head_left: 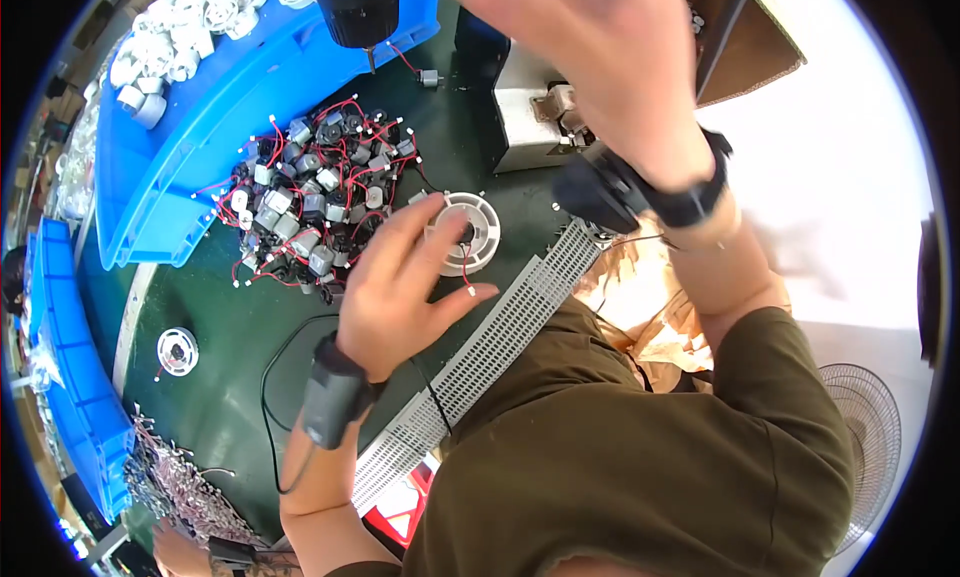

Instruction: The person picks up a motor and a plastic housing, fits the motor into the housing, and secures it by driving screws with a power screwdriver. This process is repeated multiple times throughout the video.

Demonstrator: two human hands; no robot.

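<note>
My left hand (400,297) rests its fingertips on a white round plastic housing (483,239) lying on the green tabletop. Its fingers are spread and its thumb points away from the others. At the middle of the housing is a dark round centre, and a short red wire with a white plug hangs from it. My right hand (620,67) is raised near the top edge, blurred, with most of its fingers cut off by the frame. To its left hangs a black cylindrical power driver (358,12), tip downward, apart from the hand.
Small motors with red wires (310,192) are heaped left of the housing. A blue bin (185,192) holds white plastic parts. Another round housing (177,352) lies near a wire bundle (190,487). A metal fixture (545,127) stands far right; another person's hand (180,552) shows lower left.
</note>
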